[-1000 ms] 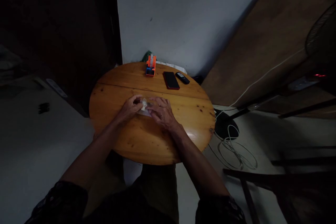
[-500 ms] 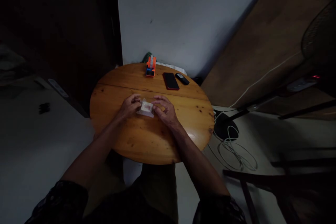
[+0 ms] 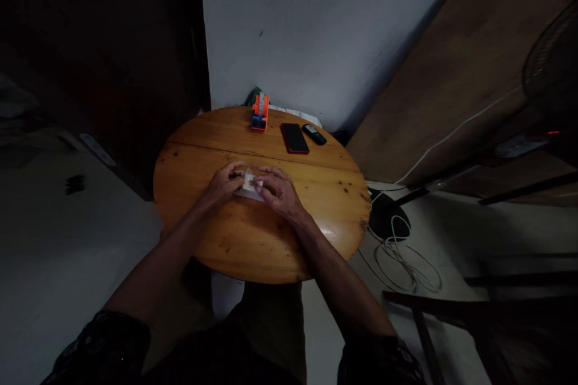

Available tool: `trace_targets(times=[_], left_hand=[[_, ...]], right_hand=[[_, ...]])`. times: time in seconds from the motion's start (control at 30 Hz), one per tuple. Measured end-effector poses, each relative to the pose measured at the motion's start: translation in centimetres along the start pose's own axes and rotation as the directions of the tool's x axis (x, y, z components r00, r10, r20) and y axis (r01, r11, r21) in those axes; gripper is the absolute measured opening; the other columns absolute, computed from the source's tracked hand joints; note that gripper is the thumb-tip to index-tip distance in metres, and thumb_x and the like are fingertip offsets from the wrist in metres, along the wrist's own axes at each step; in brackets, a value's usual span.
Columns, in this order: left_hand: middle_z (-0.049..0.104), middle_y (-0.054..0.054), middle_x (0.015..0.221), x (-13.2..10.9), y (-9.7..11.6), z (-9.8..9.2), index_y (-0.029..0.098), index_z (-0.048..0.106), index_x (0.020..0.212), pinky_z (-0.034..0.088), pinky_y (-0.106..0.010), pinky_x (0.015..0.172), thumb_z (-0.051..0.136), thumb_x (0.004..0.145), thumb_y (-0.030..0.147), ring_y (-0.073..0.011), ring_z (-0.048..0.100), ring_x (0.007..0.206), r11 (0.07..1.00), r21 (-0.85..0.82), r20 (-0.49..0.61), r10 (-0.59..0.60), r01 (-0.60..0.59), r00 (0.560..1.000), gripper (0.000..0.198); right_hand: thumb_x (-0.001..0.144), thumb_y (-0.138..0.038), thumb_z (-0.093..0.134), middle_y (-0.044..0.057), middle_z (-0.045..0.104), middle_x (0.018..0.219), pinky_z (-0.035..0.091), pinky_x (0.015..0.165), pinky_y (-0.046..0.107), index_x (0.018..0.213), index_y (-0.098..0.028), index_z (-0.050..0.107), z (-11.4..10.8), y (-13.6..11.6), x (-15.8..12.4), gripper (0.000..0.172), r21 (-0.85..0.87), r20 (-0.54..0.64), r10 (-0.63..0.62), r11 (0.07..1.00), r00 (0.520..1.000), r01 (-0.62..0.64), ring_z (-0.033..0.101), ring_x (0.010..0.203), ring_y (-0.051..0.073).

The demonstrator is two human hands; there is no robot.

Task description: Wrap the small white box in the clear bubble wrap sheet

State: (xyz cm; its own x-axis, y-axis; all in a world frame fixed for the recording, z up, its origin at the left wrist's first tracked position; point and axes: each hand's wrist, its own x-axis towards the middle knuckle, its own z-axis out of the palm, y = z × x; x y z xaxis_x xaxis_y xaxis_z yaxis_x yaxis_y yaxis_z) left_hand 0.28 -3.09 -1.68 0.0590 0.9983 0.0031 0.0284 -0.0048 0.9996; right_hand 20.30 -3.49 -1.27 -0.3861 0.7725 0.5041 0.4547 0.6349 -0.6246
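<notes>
A small whitish packet in clear, crinkled plastic (image 3: 248, 188) lies on the round wooden table, between my two hands. My left hand (image 3: 226, 181) is closed on its left edge, thumb and fingers pinching the plastic. Curled over the packet's right side is my right hand (image 3: 280, 191), its thumb and fingertips pressed on the top and hiding part of it. What the packet holds is too small and dim to tell.
Toward the back of the wooden table (image 3: 189, 162) stand an orange tape dispenser (image 3: 260, 113), a dark phone with a red edge (image 3: 295, 138) and a black keypad phone (image 3: 314, 134). Beyond is a wall. Coiled cable (image 3: 401, 252) and a dark chair (image 3: 451, 307) are at right.
My right hand has moved left, over the packet, and now covers the reddish print seen before. The left hand stays at the left edge, almost unmoved.
</notes>
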Motion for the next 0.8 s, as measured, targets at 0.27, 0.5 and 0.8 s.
trace_targets(times=[0.27,0.5,0.8], left_hand=[[0.071,-0.006,0.106,-0.1,-0.2,0.0,0.015,0.063,0.126,0.051,-0.028,0.075,0.062,0.063,0.026,-0.0193,0.066,0.089,0.999,0.003,0.036,0.043,-0.043,0.998,0.064],[0.070,-0.006,0.103,-0.1,0.1,0.2,0.015,0.063,0.124,0.050,-0.027,0.073,0.062,0.059,0.026,-0.0191,0.064,0.088,0.999,-0.014,0.039,0.032,-0.031,0.999,0.066],[0.070,-0.004,0.098,-0.3,0.6,0.5,0.015,0.063,0.122,0.048,-0.025,0.069,0.063,0.057,0.024,-0.0169,0.064,0.083,0.999,-0.042,0.040,0.000,0.002,0.999,0.065]], right_hand=[[0.087,-0.031,0.064,0.007,0.066,0.131,0.044,0.106,0.047,0.101,-0.027,0.078,-0.2,0.0,0.0,0.019,-0.090,0.040,-0.012,0.996,0.999,0.016,0.060,0.123,0.026],[0.091,-0.029,0.062,0.005,0.066,0.132,0.041,0.104,0.048,0.097,-0.028,0.077,-0.1,-1.0,0.1,0.016,-0.203,0.060,-0.014,0.979,0.998,0.026,0.058,0.122,0.026],[0.093,-0.031,0.058,0.009,0.068,0.124,0.045,0.104,0.042,0.094,-0.023,0.072,-0.5,-1.3,0.4,0.015,0.101,-0.036,-0.010,0.995,0.999,0.014,0.062,0.117,0.025]])
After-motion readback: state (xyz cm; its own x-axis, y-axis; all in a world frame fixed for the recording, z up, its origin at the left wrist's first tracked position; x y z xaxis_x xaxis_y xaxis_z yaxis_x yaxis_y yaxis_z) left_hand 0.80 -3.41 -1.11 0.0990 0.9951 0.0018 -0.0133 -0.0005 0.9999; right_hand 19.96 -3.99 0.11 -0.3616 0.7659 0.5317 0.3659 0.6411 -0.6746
